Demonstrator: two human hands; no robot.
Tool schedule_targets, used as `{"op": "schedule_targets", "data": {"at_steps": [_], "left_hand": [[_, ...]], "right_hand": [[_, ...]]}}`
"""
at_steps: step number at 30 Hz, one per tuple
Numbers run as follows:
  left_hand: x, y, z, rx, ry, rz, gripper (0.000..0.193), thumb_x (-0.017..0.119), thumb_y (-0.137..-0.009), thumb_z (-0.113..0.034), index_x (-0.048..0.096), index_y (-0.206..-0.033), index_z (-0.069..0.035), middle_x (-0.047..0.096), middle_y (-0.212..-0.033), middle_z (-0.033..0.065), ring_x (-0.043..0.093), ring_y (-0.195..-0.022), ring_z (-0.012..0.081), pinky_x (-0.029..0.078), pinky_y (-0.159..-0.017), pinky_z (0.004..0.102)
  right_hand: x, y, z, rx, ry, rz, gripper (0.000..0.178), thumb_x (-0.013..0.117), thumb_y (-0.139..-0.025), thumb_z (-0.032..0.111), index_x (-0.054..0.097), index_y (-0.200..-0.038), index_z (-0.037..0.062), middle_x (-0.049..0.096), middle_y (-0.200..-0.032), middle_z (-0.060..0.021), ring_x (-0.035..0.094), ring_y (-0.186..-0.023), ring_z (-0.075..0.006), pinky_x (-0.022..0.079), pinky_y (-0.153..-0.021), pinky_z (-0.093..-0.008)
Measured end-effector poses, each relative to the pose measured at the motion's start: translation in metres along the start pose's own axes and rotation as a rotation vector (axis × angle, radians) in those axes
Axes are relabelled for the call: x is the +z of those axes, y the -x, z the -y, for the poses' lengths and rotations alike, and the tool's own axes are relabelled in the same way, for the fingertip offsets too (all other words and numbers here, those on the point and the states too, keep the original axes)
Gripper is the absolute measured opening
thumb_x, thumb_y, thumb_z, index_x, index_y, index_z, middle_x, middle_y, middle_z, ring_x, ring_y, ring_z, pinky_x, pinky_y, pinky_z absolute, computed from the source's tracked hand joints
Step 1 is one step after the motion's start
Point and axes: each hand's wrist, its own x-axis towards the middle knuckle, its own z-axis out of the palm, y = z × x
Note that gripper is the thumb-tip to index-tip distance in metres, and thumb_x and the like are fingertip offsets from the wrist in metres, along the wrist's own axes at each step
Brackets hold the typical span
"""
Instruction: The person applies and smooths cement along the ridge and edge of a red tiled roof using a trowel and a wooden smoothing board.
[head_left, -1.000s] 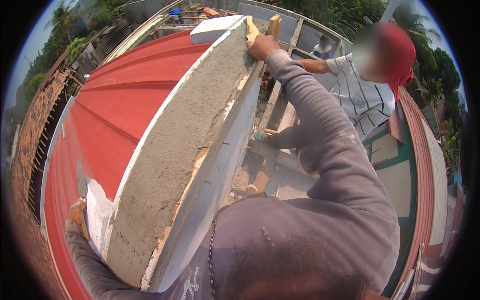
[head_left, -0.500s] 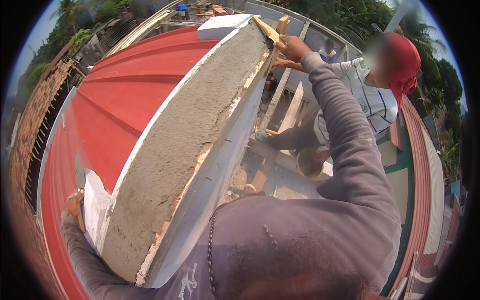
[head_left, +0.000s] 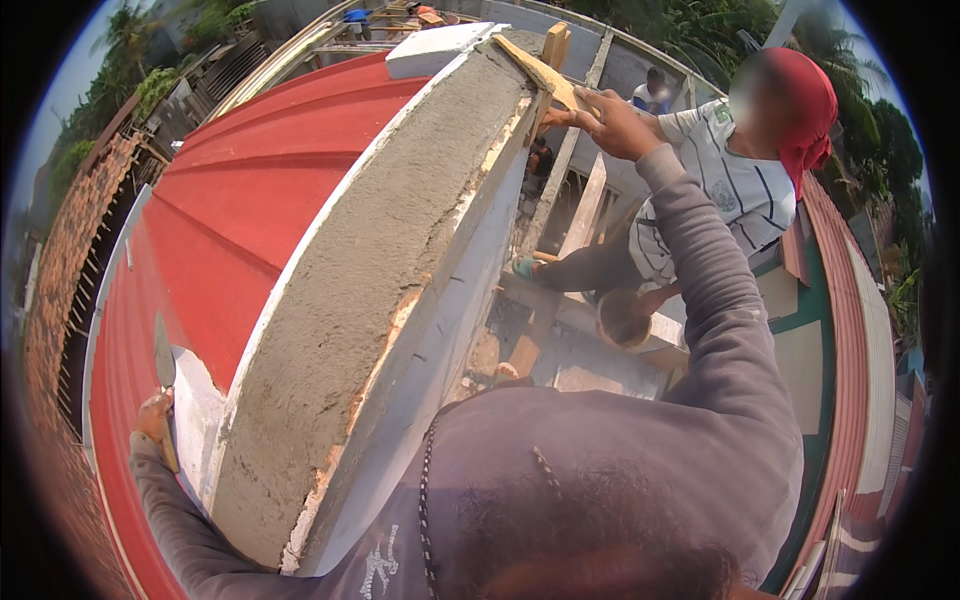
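Note:
Far out at the left, my left hand (head_left: 153, 415) is closed round the handle of a trowel (head_left: 164, 352), its pointed blade up beside a white block (head_left: 195, 405). At the far end of the wall my right hand (head_left: 625, 128) grips the near end of a flat yellowish wooden strip (head_left: 535, 66). The strip lies slanting across the end of a long band of rough grey mortar (head_left: 360, 250) on the wall top. Between my arms the mortar runs from near my chest to the strip. Some fingers near the strip overlap, and whose they are is unclear.
Red metal roofing (head_left: 250, 190) slopes along the left. Another white block (head_left: 440, 50) sits at the far end. At the right stands a co-worker (head_left: 730, 180) in a striped shirt and red head cloth, holding a bucket (head_left: 622, 318). Nails stick out of the wall's side (head_left: 420, 330).
My right hand has shifted right and slightly down, with the wooden strip's near end drawn that way. My left hand and the trowel have hardly moved.

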Motion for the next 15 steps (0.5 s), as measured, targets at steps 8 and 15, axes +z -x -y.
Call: {"op": "schedule_targets", "data": {"at_steps": [8,15], "left_hand": [[-0.004,-0.010,0.009,0.085,-0.128,0.065,0.047,0.068,-0.102,-0.043,0.072,-0.098,0.003,0.064,-0.087,0.0042,0.054,-0.083,0.0127,0.044,-0.081,0.0314],[-0.008,-0.019,0.002,0.041,-0.138,0.135,0.059,0.069,-0.101,-0.044,0.069,-0.127,0.009,0.064,-0.091,0.0051,0.053,-0.083,0.0138,0.044,-0.083,0.0314]], "right_hand": [[-0.001,0.035,0.034,-0.037,-0.044,-0.016,0.058,0.063,-0.105,0.036,0.056,-0.147,-0.0033,0.065,-0.123,-0.0271,0.063,-0.116,-0.0388,0.049,-0.103,-0.0416],[0.005,-0.026,0.002,-0.033,-0.053,-0.022,0.059,0.065,-0.102,0.037,0.059,-0.145,-0.0030,0.064,-0.137,-0.0299,0.062,-0.128,-0.0385,0.047,-0.109,-0.0413]]}}
